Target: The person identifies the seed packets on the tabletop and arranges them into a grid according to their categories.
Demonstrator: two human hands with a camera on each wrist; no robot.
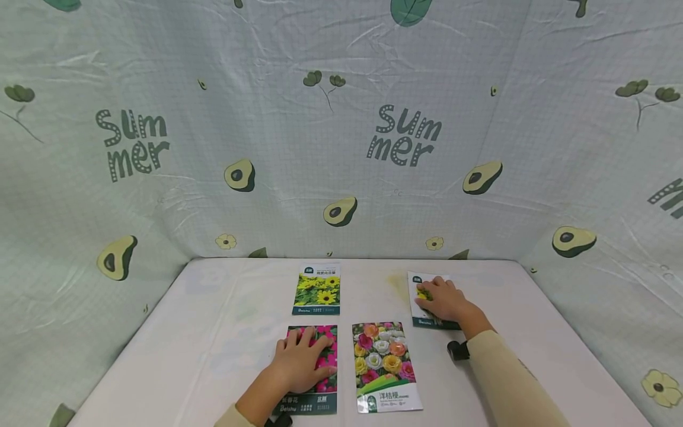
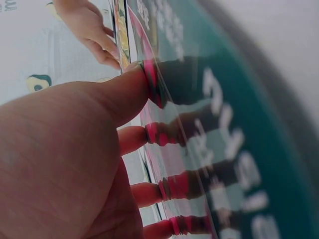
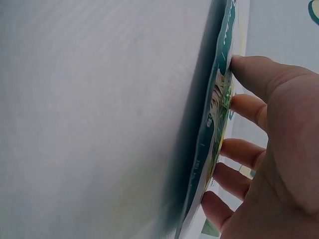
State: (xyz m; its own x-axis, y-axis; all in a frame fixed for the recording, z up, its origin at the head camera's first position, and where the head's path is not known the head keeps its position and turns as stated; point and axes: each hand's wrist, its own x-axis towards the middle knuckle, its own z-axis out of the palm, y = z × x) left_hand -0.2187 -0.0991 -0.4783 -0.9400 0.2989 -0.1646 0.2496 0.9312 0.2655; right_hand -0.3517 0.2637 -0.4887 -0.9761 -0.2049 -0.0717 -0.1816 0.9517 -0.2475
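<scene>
A flat seed packet with pink flowers point(image 1: 320, 404) and a dark green bottom band lies on the table at the near left. My left hand point(image 1: 300, 363) rests on it, fingertips and thumb touching its glossy front. At the far right lies another seed packet point(image 1: 421, 322), white-topped with a dark green band. My right hand point(image 1: 446, 300) covers most of its picture; yellow and green show beside the fingers. In the right wrist view, the fingertips point(image 3: 241, 102) are spread along the face of this packet, with no edge pinched.
A seed packet with yellow daisy-like flowers point(image 1: 317, 290) lies at the back, left of centre. Nearer, between my hands, is a packet of multicoloured roses-like blooms point(image 1: 385, 367). The white table point(image 1: 224, 320) meets an avocado-print curtain point(image 1: 299, 148) at its back edge.
</scene>
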